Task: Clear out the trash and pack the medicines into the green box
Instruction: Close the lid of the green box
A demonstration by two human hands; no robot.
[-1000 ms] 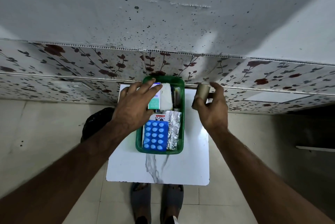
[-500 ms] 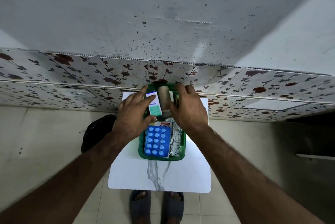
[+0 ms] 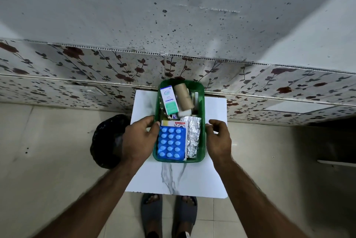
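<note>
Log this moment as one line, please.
left hand: on green box rim | right hand: open beside box | brown roll: inside | table: nothing left out

1. Both forearms are bare, with no sleeves in view.
2. The left hand and the right hand wear no gloves; no rings, watch or bands show at the wrists.
3. The feet wear dark grey open-toe slides with broad straps, toes showing.

A white marble-veined table carries the green box.
</note>
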